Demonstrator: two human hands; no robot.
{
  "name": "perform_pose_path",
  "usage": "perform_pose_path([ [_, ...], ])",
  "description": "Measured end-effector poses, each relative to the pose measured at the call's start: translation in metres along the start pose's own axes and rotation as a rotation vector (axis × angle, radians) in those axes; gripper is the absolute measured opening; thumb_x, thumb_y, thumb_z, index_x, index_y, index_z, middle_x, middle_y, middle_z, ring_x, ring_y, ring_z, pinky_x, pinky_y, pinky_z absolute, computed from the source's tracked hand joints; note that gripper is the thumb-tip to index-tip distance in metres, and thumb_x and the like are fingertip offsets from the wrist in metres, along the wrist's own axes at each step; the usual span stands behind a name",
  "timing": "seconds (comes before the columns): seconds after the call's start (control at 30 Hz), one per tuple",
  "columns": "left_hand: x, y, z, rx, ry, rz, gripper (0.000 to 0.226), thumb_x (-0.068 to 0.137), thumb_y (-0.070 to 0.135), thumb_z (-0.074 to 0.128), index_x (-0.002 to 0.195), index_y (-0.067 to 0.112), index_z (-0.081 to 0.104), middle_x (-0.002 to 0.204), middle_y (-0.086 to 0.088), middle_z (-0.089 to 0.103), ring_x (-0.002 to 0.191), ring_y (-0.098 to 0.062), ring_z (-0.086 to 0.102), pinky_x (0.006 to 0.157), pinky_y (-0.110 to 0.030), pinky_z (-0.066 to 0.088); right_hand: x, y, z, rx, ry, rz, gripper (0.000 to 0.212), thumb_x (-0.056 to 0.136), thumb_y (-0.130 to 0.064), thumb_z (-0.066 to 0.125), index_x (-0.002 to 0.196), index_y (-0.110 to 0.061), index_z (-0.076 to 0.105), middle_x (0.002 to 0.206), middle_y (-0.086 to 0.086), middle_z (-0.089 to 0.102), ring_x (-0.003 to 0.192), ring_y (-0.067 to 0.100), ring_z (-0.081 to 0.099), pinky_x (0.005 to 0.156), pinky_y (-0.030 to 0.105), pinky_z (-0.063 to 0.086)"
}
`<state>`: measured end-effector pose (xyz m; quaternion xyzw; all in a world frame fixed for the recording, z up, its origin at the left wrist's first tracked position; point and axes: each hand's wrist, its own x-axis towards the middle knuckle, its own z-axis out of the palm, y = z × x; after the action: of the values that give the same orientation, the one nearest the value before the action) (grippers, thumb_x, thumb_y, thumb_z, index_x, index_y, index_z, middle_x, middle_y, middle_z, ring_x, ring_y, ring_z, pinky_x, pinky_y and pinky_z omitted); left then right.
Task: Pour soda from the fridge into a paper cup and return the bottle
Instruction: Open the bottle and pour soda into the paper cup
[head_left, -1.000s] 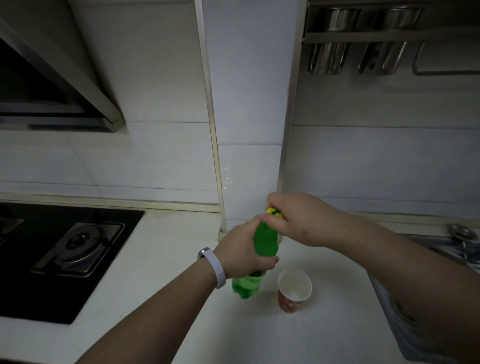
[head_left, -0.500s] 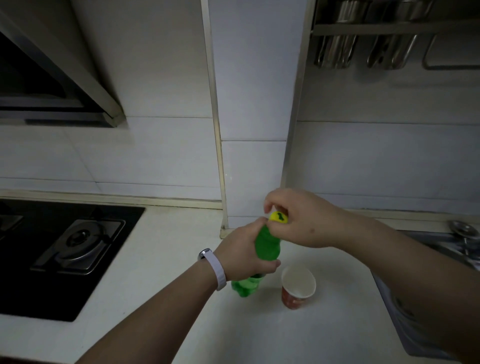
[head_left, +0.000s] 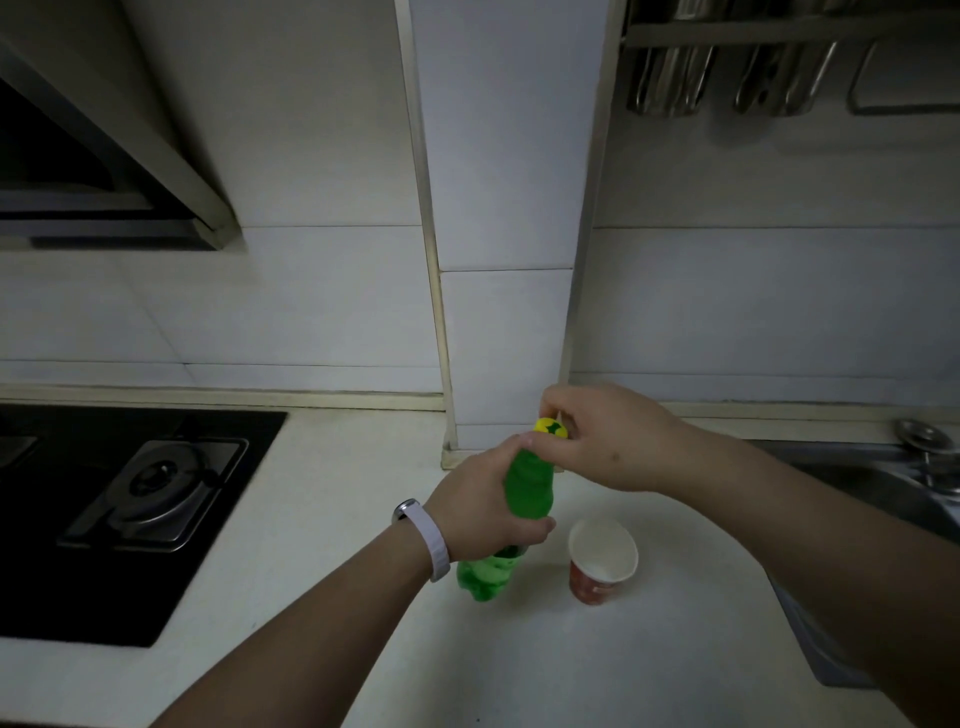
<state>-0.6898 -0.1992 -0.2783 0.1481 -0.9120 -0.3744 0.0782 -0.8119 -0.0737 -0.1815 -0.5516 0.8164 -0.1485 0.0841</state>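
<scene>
A green soda bottle (head_left: 529, 486) stands upright on the white counter (head_left: 337, 519). My left hand (head_left: 480, 506) is wrapped around its middle, a white band on the wrist. My right hand (head_left: 605, 436) pinches the yellow cap (head_left: 549, 427) at the bottle's top with thumb and fingers. A red paper cup (head_left: 601, 558) with a white inside stands upright just right of the bottle, apart from both hands.
A black gas hob (head_left: 130, 499) fills the counter's left side under a range hood (head_left: 104, 171). A steel sink (head_left: 893, 483) lies at the right. Metal utensils hang on a rack (head_left: 753, 62) above. A tiled wall column (head_left: 506, 260) stands right behind the bottle.
My right hand has turned on the cap, uncovering more of its yellow top. The bottle and cup stay in place; the view has tilted slightly.
</scene>
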Motion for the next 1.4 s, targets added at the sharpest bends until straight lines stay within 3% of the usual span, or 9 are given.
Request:
perform_pose_path([
  [0.1,0.000,-0.003,-0.001,0.000,-0.006,0.003,0.062,0.067,0.047,0.080,0.117,0.039,0.043,0.103,0.012,0.062,0.089,-0.010,0.059,0.076,-0.040,0.056,-0.001,-0.003,-0.001,0.099,0.020,-0.063,0.013,0.083,-0.042,0.057,0.089,-0.030,0.054,0.072,-0.008,0.056,0.067,0.010,0.053,0.057,0.031,0.043],
  [0.2,0.000,-0.007,-0.002,0.005,-0.010,-0.007,0.059,0.067,0.048,0.080,0.113,0.041,0.043,0.101,0.012,0.062,0.088,-0.010,0.059,0.075,-0.039,0.056,-0.003,-0.001,-0.003,0.188,0.080,-0.053,0.012,0.083,-0.036,0.060,0.093,-0.031,0.057,0.074,-0.007,0.057,0.066,0.009,0.053,0.059,0.031,0.046],
  [0.37,0.000,-0.011,0.000,0.038,-0.081,-0.054,0.059,0.068,0.047,0.079,0.114,0.038,0.044,0.097,0.009,0.062,0.085,-0.014,0.061,0.073,-0.036,0.056,-0.020,0.022,0.016,0.446,0.239,0.119,0.004,0.085,-0.028,0.062,0.088,-0.028,0.060,0.062,-0.010,0.049,0.054,0.002,0.043,0.051,0.017,0.035],
  [0.47,0.004,-0.016,0.006,0.075,-0.140,-0.079,0.061,0.067,0.047,0.078,0.115,0.040,0.042,0.095,0.008,0.063,0.083,-0.015,0.062,0.072,-0.037,0.056,-0.035,0.038,0.041,0.563,0.298,0.252,0.006,0.086,-0.023,0.063,0.085,-0.028,0.061,0.066,-0.006,0.051,0.057,0.002,0.045,0.059,0.025,0.042],
  [0.57,0.009,-0.017,0.013,0.140,-0.213,-0.072,0.059,0.068,0.046,0.078,0.114,0.037,0.043,0.096,0.005,0.063,0.083,-0.018,0.061,0.073,-0.037,0.054,-0.048,0.050,0.061,0.636,0.295,0.349,0.007,0.089,-0.022,0.061,0.089,-0.029,0.062,0.072,0.004,0.056,0.063,0.012,0.052,0.065,0.039,0.049],
  [0.73,0.018,-0.018,0.029,0.236,-0.306,-0.068,0.054,0.068,0.043,0.078,0.110,0.029,0.046,0.090,0.006,0.061,0.079,-0.018,0.059,0.067,-0.032,0.050,-0.066,0.068,0.083,0.758,0.310,0.451,0.008,0.092,-0.023,0.056,0.097,-0.023,0.062,0.081,0.008,0.061,0.066,0.012,0.055,0.055,0.020,0.045],
  [0.87,0.025,-0.020,0.043,0.332,-0.379,-0.049,0.052,0.069,0.042,0.077,0.107,0.028,0.045,0.089,0.005,0.060,0.077,-0.018,0.059,0.062,-0.029,0.046,-0.077,0.084,0.097,0.777,0.306,0.508,0.009,0.093,-0.024,0.054,0.099,-0.023,0.061,0.081,0.004,0.061,0.069,0.014,0.056,0.061,0.026,0.045],
  [1.23,0.038,-0.034,0.073,0.491,-0.541,-0.111,0.050,0.067,0.049,0.074,0.100,0.031,0.041,0.086,0.004,0.059,0.077,-0.021,0.060,0.069,-0.035,0.053,-0.092,0.117,0.130,0.962,0.314,0.642,0.009,0.094,-0.020,0.054,0.095,-0.018,0.063,0.077,0.005,0.062,0.066,0.017,0.054,0.055,0.026,0.043],
  [1.4,0.043,-0.033,0.080,0.514,-0.581,-0.147,0.049,0.066,0.049,0.074,0.098,0.032,0.040,0.084,0.006,0.056,0.076,-0.021,0.058,0.065,-0.032,0.048,-0.095,0.130,0.138,1.016,0.309,0.672,0.009,0.093,-0.022,0.056,0.093,-0.019,0.064,0.074,0.006,0.062,0.063,0.016,0.054,0.057,0.029,0.044],
])
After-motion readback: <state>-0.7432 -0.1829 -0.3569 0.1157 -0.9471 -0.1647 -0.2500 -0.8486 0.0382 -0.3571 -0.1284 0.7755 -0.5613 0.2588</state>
